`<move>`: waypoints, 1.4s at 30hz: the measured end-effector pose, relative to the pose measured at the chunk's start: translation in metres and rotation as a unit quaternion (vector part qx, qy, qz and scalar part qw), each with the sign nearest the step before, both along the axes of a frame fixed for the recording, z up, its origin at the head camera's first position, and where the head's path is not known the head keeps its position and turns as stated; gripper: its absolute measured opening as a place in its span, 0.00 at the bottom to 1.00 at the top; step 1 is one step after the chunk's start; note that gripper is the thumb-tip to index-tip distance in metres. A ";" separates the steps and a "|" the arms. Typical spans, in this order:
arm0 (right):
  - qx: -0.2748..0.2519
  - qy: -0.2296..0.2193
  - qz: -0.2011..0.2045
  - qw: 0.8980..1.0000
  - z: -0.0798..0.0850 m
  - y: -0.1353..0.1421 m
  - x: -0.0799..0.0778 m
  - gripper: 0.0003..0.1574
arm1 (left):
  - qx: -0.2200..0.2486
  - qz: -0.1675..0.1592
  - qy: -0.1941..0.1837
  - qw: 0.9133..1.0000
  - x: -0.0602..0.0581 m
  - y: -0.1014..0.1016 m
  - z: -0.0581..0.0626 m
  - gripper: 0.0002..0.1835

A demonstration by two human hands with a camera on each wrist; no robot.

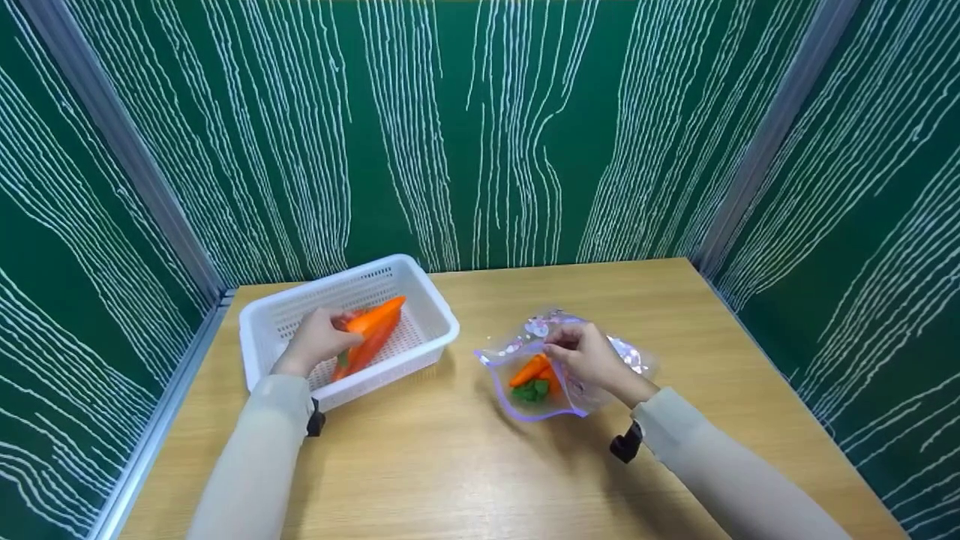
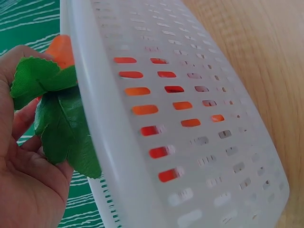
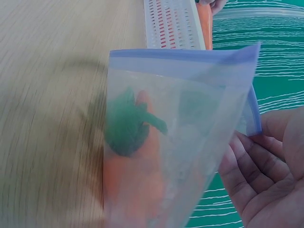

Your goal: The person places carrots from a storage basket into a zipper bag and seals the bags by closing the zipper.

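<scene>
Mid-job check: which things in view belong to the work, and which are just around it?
In the job:
left hand, gripping orange carrot
white basket
right hand, pinching zip bag
bagged carrots

Just around:
wooden table
green walls
metal posts
black wrist devices

Head view looks down; close wrist views share the basket (image 2: 173,135).

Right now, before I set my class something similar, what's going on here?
A person's left hand grips an orange carrot at the white basket. Their right hand pinches the edge of a clear, purple-rimmed bag, its mouth open, with orange and green produce inside. The basket sits on a wooden table.
</scene>
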State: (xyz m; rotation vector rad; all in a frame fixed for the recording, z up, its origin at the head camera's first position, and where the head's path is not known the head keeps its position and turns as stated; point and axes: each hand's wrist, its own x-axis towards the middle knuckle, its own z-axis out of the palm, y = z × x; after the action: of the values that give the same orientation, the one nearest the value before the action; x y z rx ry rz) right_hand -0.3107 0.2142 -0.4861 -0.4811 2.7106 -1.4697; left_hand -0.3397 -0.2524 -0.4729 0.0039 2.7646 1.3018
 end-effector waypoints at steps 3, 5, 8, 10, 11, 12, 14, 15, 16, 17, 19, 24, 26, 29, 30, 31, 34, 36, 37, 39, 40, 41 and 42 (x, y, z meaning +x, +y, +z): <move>-0.001 -0.009 -0.003 1.000 0.000 0.000 0.000 0.04 | 0.007 -0.004 0.003 1.000 0.000 -0.001 0.000 0.26; 0.000 -0.013 -0.003 1.000 0.000 0.001 0.000 0.04 | 0.011 -0.006 0.006 1.000 0.001 -0.002 0.000 0.26; -0.001 -0.018 -0.003 1.000 0.000 0.002 0.001 0.05 | 0.016 -0.013 0.010 1.000 0.002 -0.002 0.000 0.25; -0.002 -0.017 -0.003 1.000 0.000 0.002 0.001 0.05 | 0.017 -0.019 0.013 1.000 0.003 -0.002 0.001 0.25; -0.003 -0.016 -0.002 1.000 0.000 0.002 0.001 0.06 | 0.017 -0.022 0.015 1.000 0.004 -0.002 0.002 0.25; -0.004 -0.017 -0.004 1.000 0.000 0.002 0.000 0.06 | 0.018 -0.024 0.015 0.999 0.005 -0.002 0.003 0.25; -0.002 -0.017 -0.004 1.000 0.001 0.001 0.000 0.06 | 0.020 -0.025 0.016 0.999 0.007 -0.002 0.005 0.25; -0.002 -0.019 -0.006 1.000 0.001 0.000 0.000 0.05 | 0.021 -0.025 0.016 0.999 0.007 -0.002 0.006 0.24; -0.002 -0.023 -0.008 1.000 0.001 0.000 0.000 0.05 | 0.022 -0.024 0.016 0.999 0.008 -0.002 0.007 0.24; -0.002 -0.027 -0.011 1.000 0.001 -0.001 0.000 0.05 | 0.024 -0.023 0.016 0.999 0.009 -0.002 0.007 0.24; -0.002 -0.030 -0.012 0.999 0.001 -0.001 0.000 0.05 | 0.025 -0.022 0.018 0.999 0.011 -0.002 0.008 0.24; -0.002 -0.010 -0.005 1.000 0.001 0.000 0.000 0.05 | 0.025 -0.021 0.026 0.999 0.014 0.001 0.008 0.24; -0.004 -0.005 -0.006 1.000 0.002 0.001 0.000 0.04 | 0.025 -0.022 0.028 0.999 0.015 0.004 0.008 0.24; -0.003 -0.011 -0.009 1.000 0.003 0.001 0.000 0.05 | 0.025 -0.017 0.026 0.999 0.016 0.008 0.008 0.24; -0.004 -0.014 -0.010 1.000 0.003 0.001 0.000 0.05 | 0.024 -0.016 0.026 0.999 0.016 0.009 0.008 0.24; -0.003 -0.017 -0.010 1.000 0.004 0.002 0.000 0.06 | 0.022 -0.017 0.028 0.999 0.017 0.010 0.008 0.24; 0.000 -0.018 -0.010 1.000 0.003 0.002 0.000 0.06 | 0.021 -0.021 0.034 0.999 0.017 0.014 0.008 0.23; -0.001 -0.018 -0.011 1.000 0.003 0.002 0.000 0.05 | 0.024 -0.027 0.039 0.999 0.017 0.016 0.008 0.22; 0.000 -0.017 -0.011 1.000 0.003 0.002 0.000 0.05 | 0.026 -0.030 0.041 0.998 0.017 0.016 0.008 0.22; 0.000 -0.016 -0.010 1.000 0.002 0.002 0.000 0.05 | 0.030 -0.035 0.042 0.998 0.017 0.018 0.008 0.22; 0.000 -0.015 -0.010 1.000 0.003 0.002 0.000 0.05 | 0.031 -0.036 0.042 0.998 0.017 0.019 0.008 0.22; 0.001 -0.016 -0.011 1.000 0.003 0.002 0.000 0.05 | 0.031 -0.037 0.040 0.998 0.017 0.020 0.009 0.22; 0.001 -0.016 -0.011 1.000 0.003 0.002 0.000 0.05 | 0.031 -0.037 0.039 0.998 0.017 0.021 0.009 0.23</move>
State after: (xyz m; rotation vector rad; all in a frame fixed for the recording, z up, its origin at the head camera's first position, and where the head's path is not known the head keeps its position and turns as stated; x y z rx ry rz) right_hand -0.3106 0.2159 -0.4828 -0.4242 2.7012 -1.4669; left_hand -0.3224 -0.2316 -0.4641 0.1624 2.7558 1.3976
